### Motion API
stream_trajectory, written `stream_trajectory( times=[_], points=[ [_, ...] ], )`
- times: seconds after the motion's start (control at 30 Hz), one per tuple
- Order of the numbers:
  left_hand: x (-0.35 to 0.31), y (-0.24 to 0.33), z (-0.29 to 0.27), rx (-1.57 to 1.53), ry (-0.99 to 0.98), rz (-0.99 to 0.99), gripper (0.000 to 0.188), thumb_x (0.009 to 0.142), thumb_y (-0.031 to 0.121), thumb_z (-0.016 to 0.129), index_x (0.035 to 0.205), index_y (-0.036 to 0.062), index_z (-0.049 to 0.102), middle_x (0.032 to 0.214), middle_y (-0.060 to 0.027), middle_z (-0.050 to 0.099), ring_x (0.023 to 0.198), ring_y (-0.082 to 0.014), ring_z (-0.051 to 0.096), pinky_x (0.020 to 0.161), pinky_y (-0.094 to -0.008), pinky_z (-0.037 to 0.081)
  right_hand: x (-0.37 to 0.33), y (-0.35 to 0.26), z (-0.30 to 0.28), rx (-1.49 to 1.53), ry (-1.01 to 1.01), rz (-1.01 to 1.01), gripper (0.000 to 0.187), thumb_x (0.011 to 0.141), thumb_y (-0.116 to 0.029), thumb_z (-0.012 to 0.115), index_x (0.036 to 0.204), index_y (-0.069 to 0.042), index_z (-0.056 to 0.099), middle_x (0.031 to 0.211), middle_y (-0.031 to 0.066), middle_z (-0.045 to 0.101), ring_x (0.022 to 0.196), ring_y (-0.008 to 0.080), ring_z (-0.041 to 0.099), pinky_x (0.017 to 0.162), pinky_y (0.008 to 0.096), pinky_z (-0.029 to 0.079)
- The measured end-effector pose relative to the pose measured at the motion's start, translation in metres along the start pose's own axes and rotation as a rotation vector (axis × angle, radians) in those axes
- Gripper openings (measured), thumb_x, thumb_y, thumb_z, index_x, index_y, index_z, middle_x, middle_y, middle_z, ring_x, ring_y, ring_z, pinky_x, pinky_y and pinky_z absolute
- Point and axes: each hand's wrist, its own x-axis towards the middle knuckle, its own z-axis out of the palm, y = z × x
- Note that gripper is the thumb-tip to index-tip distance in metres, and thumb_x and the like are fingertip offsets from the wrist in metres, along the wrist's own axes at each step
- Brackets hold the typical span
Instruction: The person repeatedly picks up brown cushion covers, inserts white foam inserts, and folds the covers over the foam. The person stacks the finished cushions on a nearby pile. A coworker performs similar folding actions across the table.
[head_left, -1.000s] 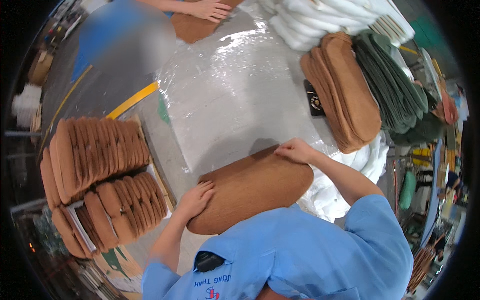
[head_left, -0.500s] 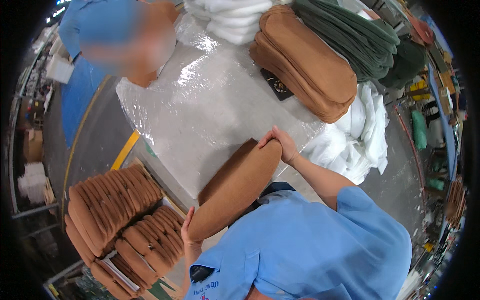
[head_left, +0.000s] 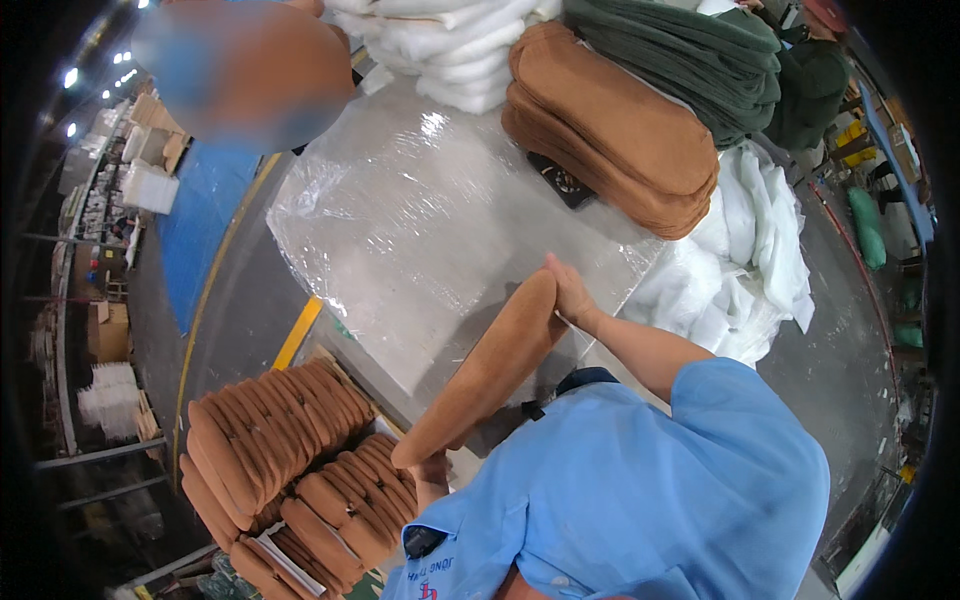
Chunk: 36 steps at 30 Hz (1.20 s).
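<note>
A long brown cushion-like fabric piece with rounded ends is held at a slant between my two hands, in front of the wrapped table. My right hand grips its upper end, with the fingers partly behind it. At the lower end my left hand is closed on the piece, and most of its fingers are hidden underneath. Below and left of that hand stand packed rows of similar brown pieces. Across the table lies a stack of flat brown oval pieces.
Clear plastic film covers the grey table. Dark green pieces and white padding are piled at its far side. More white padding lies at the right. A black round-dial object sits by the brown stack. Another person is far left.
The brown piece has turned more edge-on, and its second layer no longer shows. My left hand has moved from its outer side to underneath the lower end. The whole view has shifted slightly.
</note>
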Motion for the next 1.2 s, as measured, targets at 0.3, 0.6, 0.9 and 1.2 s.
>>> stream_trajectory(
  times=[0.3, 0.6, 0.9, 1.2],
  points=[
    [0.020, 0.009, 0.041, 0.132, 0.517, 0.430, 0.064, 0.110, 0.054, 0.042, 0.148, 0.0033, 0.053, 0.140, -0.0101, 0.064, 0.124, -0.0300, 0.063, 0.105, -0.0429, 0.051, 0.014, -0.007, 0.004, -0.259, -0.027, 0.105, 0.073, 0.109, -0.062, 0.035, 0.117, 0.001, 0.073, 0.112, 0.0158, 0.074, 0.108, 0.0251, 0.067, 0.096, 0.0398, 0.050],
    [0.013, 0.047, 0.032, 0.600, 0.189, 0.110, 0.059, 0.109, 0.045, 0.054, 0.142, -0.0038, 0.054, 0.134, -0.0161, 0.065, 0.115, -0.0273, 0.067, 0.092, -0.0395, 0.056, -0.020, -0.044, -0.021, -0.046, -0.372, 0.208, 0.071, 0.109, -0.067, 0.022, 0.156, -0.021, 0.051, 0.142, 0.0068, 0.061, 0.118, 0.0210, 0.061, 0.096, 0.0394, 0.052],
    [-0.014, 0.113, 0.041, 0.822, 0.139, -0.115, 0.043, 0.105, 0.034, 0.056, 0.123, -0.0041, 0.064, 0.098, -0.0164, 0.074, 0.075, -0.0267, 0.074, 0.058, -0.0365, 0.059, -0.027, -0.095, -0.034, 0.168, -0.555, 0.116, 0.081, 0.108, -0.070, 0.020, 0.154, -0.010, 0.050, 0.102, 0.0131, 0.068, 0.084, 0.0221, 0.067, 0.078, 0.0395, 0.059],
    [-0.038, 0.084, 0.038, 0.509, 0.058, 0.099, 0.055, 0.111, 0.047, 0.044, 0.132, -0.0016, 0.059, 0.112, -0.0195, 0.073, 0.085, -0.0322, 0.075, 0.068, -0.0421, 0.064, -0.019, -0.114, -0.040, 0.188, -0.499, 0.067, 0.077, 0.108, -0.068, 0.028, 0.151, -0.008, 0.051, 0.097, 0.0156, 0.068, 0.082, 0.0221, 0.070, 0.074, 0.0392, 0.061]
  ],
)
